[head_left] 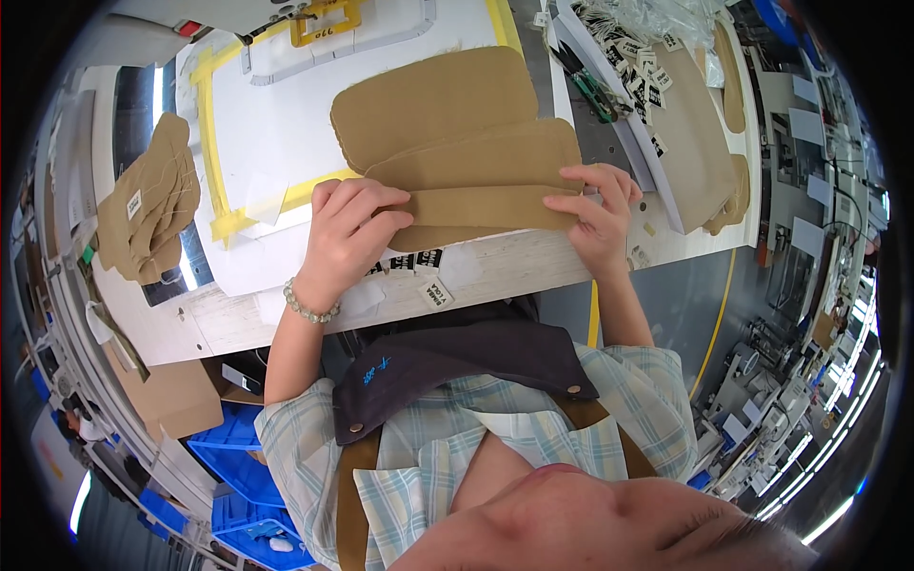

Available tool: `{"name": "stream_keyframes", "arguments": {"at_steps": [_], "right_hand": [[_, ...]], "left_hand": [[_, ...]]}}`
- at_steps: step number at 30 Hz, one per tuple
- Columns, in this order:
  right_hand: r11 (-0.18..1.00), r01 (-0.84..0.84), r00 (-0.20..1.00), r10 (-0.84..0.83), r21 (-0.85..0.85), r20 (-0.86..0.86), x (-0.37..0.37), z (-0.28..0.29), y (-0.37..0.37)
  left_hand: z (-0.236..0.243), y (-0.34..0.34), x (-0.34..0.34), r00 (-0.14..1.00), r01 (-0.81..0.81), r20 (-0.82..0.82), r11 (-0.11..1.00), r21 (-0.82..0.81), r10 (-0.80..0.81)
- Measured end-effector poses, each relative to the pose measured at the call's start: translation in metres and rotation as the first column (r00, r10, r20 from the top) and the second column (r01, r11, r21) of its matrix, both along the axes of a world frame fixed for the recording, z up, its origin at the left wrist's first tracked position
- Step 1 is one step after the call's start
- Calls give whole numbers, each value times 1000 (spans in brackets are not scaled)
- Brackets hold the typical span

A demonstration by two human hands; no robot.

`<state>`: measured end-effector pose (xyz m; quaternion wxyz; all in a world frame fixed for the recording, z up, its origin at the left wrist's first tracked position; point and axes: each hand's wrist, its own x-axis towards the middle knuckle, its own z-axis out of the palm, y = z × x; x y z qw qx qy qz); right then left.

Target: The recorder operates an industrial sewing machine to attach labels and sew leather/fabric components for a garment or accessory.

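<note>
A tan fabric piece (486,208) with a folded strip along its near side stretches between my two hands, just over the table's near edge. My left hand (354,231) pinches its left end between thumb and fingers. Its right end sits in the grip of my right hand (600,211), with thumb and forefinger closed on the edge. Beyond lies another tan fabric panel (433,105) with rounded corners, partly covered by the held piece. Small black-and-white fabric labels (436,293) lie near my left hand.
Yellow tape (217,162) frames a white board under the cloth. At left is a pile of tan pieces (152,205). A white tray (624,124) at right holds labels and tan fabric; green-handled snips (595,95) lie beside it. Blue bins (238,457) stand below left.
</note>
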<state>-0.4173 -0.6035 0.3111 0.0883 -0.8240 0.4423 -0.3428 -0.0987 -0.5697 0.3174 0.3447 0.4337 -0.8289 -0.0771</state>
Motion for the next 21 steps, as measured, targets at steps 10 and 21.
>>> {"name": "stream_keyframes", "arguments": {"at_steps": [10,21], "right_hand": [[998,-35,997,31,53,72,3,0,2],[994,-54,994,45,94,101,2,1,0]], "left_hand": [[4,-4,-6,983,-142,-63,939,314,170],[-3,-2,0,986,-72,-123,947,313,116]]}}
